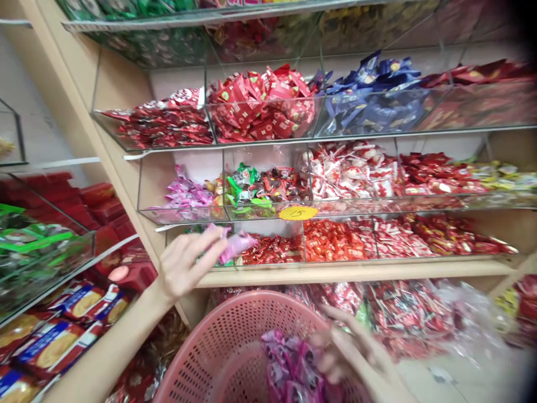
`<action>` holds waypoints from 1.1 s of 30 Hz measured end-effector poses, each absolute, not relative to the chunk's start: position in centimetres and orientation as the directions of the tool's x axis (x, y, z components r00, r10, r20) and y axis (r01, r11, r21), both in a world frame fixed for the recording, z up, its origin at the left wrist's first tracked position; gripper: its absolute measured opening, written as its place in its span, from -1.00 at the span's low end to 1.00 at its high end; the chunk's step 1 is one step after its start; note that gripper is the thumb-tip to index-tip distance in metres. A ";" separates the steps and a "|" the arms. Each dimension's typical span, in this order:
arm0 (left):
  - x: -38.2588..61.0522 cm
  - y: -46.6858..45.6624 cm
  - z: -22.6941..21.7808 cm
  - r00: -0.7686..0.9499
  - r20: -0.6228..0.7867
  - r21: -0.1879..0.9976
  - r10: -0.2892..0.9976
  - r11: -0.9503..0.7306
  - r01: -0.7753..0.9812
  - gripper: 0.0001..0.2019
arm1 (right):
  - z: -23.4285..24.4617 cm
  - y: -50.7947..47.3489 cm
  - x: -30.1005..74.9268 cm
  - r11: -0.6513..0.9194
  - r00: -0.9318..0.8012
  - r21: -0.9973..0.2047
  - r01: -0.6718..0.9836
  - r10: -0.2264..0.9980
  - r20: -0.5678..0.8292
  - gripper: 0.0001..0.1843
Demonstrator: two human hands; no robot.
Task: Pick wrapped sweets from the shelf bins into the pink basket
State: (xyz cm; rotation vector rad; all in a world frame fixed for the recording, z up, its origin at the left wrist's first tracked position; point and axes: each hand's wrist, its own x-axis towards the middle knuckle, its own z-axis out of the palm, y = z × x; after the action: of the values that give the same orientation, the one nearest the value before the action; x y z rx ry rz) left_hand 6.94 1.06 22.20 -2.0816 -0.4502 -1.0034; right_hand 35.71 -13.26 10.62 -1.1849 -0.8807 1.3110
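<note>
My left hand is raised in front of the lowest candy bin, fingers pinched on a pink wrapped candy. A pink perforated plastic basket sits low in the middle of the view, with a heap of purple and pink wrapped candies inside. My right hand rests at the basket's right rim, its fingers curled among those candies. Whether it grips any of them is blurred.
Clear plastic bins on wooden shelves hold red, blue, pink, green and white-red candies. A yellow price tag marks the middle tier. Biscuit packs lie lower left, bagged sweets lower right.
</note>
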 end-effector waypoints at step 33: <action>12.7 -3.6 9.7 0.500 0.623 0.531 0.601 -0.795 0.294 -0.83 | 5.8 -10.1 36.4 0.088 0.096 -0.985 0.151 0.990 0.103 -0.68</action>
State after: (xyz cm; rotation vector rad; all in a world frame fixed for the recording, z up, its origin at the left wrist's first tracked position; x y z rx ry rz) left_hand 12.71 -3.60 9.67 -3.0186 -0.9425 -1.5124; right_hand 36.40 -10.05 5.80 -1.2904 -1.2811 0.9884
